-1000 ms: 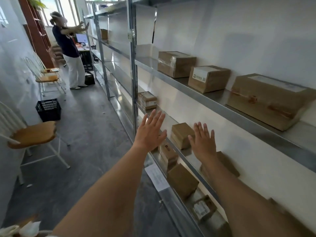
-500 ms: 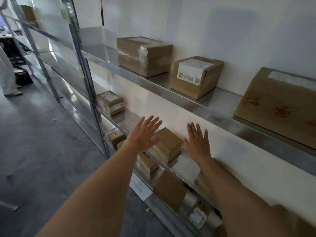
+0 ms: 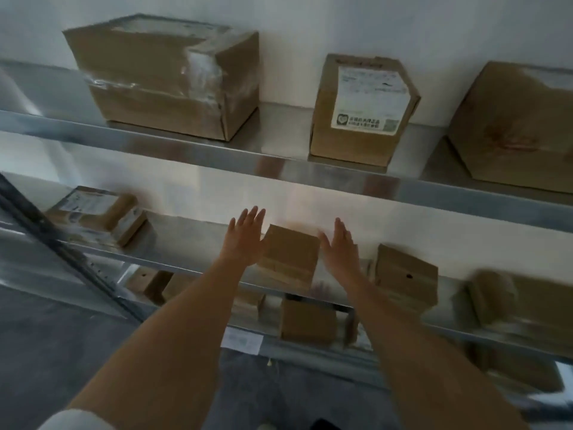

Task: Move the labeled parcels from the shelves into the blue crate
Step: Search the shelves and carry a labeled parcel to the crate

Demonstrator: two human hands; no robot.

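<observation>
A small plain cardboard parcel (image 3: 290, 257) sits on the middle metal shelf (image 3: 192, 234). My left hand (image 3: 246, 235) is flat at its left side and my right hand (image 3: 339, 246) flat at its right side, fingers straight; the blur hides whether they touch it. A parcel with a white label (image 3: 364, 108) stands on the upper shelf (image 3: 279, 162). Another labelled parcel (image 3: 96, 214) lies at the left of the middle shelf. No blue crate is in view.
A large taped box (image 3: 167, 76) and a big box (image 3: 514, 125) flank the labelled one above. Two more brown parcels (image 3: 406, 274) (image 3: 521, 301) lie right of my hands. The lower shelf holds several small boxes (image 3: 307, 319). A steel upright (image 3: 62, 249) slants at left.
My view has swung right to face the shelves, and the aisle has left the frame. Both hands moved in to either side of the small parcel on the middle shelf.
</observation>
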